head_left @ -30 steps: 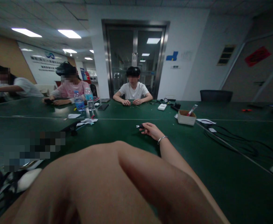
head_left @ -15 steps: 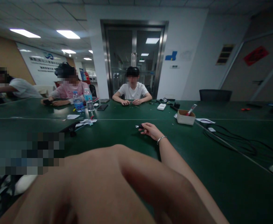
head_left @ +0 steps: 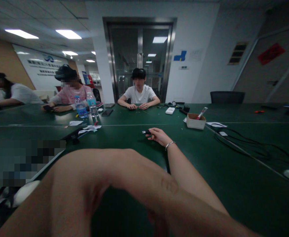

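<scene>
Over the green table [head_left: 124,135] my right hand [head_left: 159,135], a bracelet at its wrist, pinches a small black USB plug [head_left: 144,132]. Its silver metal end points left, and the fingers cover much of the body. Whether a cable hangs from it cannot be made out. Across the foreground, very near the camera, stretches my bent left arm [head_left: 104,164]. It passes in front of my right forearm and runs off the lower right edge. My left hand does not show.
Paper scraps [head_left: 90,128], two water bottles [head_left: 92,104] and a phone [head_left: 107,112] lie left of centre. Rightward are a small box [head_left: 195,122] with a pen-like tool, a white device [head_left: 170,111] and black cables [head_left: 248,144]. Three people [head_left: 139,93] sit across the table.
My left arm has shifted, and a dark gap now shows beneath its bend. My right hand keeps the USB plug in nearly the same spot. The view has moved slightly.
</scene>
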`<state>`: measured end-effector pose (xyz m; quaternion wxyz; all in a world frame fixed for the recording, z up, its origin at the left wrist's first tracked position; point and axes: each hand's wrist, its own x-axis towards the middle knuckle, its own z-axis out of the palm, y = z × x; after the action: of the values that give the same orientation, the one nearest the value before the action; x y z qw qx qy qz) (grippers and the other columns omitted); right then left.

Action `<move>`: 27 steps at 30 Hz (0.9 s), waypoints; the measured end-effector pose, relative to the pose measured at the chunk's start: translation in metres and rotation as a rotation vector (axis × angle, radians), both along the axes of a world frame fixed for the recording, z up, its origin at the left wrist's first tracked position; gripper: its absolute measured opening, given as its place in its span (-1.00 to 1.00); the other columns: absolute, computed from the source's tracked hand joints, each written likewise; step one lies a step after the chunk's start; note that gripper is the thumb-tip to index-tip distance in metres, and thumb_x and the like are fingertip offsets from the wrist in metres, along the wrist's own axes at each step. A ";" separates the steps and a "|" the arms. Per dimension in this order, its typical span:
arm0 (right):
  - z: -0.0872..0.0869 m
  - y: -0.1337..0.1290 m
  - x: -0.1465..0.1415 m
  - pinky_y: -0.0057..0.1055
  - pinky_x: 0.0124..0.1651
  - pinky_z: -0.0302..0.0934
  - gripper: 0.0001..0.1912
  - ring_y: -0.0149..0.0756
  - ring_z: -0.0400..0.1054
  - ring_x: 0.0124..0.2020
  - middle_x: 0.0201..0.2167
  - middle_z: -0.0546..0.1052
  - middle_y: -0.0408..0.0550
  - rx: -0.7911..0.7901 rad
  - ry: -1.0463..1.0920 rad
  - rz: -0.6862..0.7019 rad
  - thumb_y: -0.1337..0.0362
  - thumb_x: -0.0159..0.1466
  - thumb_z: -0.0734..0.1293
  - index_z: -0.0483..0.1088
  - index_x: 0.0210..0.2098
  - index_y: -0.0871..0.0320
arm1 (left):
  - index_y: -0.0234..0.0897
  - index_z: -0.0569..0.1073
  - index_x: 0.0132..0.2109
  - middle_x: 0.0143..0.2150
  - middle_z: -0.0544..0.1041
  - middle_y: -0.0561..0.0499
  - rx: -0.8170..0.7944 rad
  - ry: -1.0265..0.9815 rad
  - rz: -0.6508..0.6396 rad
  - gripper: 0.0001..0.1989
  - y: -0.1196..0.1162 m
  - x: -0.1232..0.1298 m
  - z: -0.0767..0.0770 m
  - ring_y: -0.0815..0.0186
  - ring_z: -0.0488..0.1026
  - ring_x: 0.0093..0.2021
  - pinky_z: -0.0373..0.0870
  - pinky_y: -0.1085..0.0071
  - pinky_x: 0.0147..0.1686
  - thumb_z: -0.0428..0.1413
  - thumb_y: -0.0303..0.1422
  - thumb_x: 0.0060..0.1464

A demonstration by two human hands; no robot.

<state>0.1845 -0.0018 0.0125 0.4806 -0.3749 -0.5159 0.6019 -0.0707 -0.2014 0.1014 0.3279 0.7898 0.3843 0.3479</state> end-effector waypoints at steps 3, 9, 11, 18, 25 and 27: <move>-0.001 0.001 -0.001 -0.52 -0.37 0.42 -0.94 -0.48 0.39 -0.62 -0.62 0.51 -0.13 -0.006 0.015 -0.008 0.38 0.29 0.32 0.39 -0.33 0.23 | 0.10 0.48 0.06 -0.32 0.58 0.04 -0.051 0.112 -0.190 -0.23 0.051 0.019 0.002 0.11 0.53 -0.22 0.41 0.32 -0.41 0.24 0.14 -0.41; -0.001 0.003 0.000 -0.48 -0.34 0.45 -0.91 -0.52 0.35 -0.66 -0.62 0.48 -0.14 -0.006 0.032 0.026 0.34 0.27 0.36 0.39 -0.33 0.25 | -0.21 0.51 -0.48 -0.57 0.48 0.03 -0.032 0.257 0.291 -0.69 0.184 0.045 -0.018 0.21 0.49 -0.38 0.31 0.45 -0.39 0.37 -0.15 -0.39; -0.002 0.004 0.000 -0.46 -0.33 0.45 -0.92 -0.50 0.38 -0.63 -0.62 0.48 -0.12 -0.012 0.030 0.026 0.35 0.28 0.34 0.39 -0.33 0.25 | -0.24 0.42 -0.60 -0.64 0.42 0.01 -0.083 0.231 0.499 -0.69 0.208 0.047 -0.035 0.19 0.47 -0.41 0.29 0.43 -0.40 0.35 -0.17 -0.33; -0.004 0.006 0.000 -0.46 -0.31 0.46 -0.92 -0.44 0.45 -0.55 -0.68 0.42 -0.18 -0.001 0.018 0.018 0.35 0.27 0.36 0.39 -0.33 0.25 | -0.34 0.50 -0.21 -0.30 0.55 -0.11 -0.197 -0.204 0.387 -0.56 0.216 0.069 -0.106 0.30 0.45 -0.34 0.33 0.41 -0.31 -0.08 -0.07 0.17; -0.004 0.007 -0.002 -0.55 -0.40 0.44 -0.92 -0.47 0.43 -0.59 -0.62 0.49 -0.11 -0.014 -0.024 0.001 0.36 0.27 0.36 0.40 -0.33 0.27 | -0.30 0.44 -0.11 -0.32 0.53 -0.03 -0.111 -0.254 0.285 -0.65 0.212 0.071 -0.113 0.34 0.43 -0.34 0.34 0.39 -0.25 0.16 -0.18 0.01; -0.004 0.007 -0.002 -0.57 -0.42 0.43 -0.93 -0.48 0.43 -0.58 -0.59 0.51 -0.09 -0.013 -0.039 -0.004 0.37 0.27 0.36 0.39 -0.33 0.27 | -0.31 0.44 -0.17 -0.34 0.52 -0.02 -0.085 -0.274 0.259 -0.70 0.212 0.072 -0.112 0.35 0.42 -0.36 0.34 0.39 -0.26 0.18 -0.22 -0.01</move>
<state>0.1822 0.0052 0.0087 0.4694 -0.3908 -0.5204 0.5967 0.0016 0.0107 -0.0109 0.3628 0.6645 0.4488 0.4748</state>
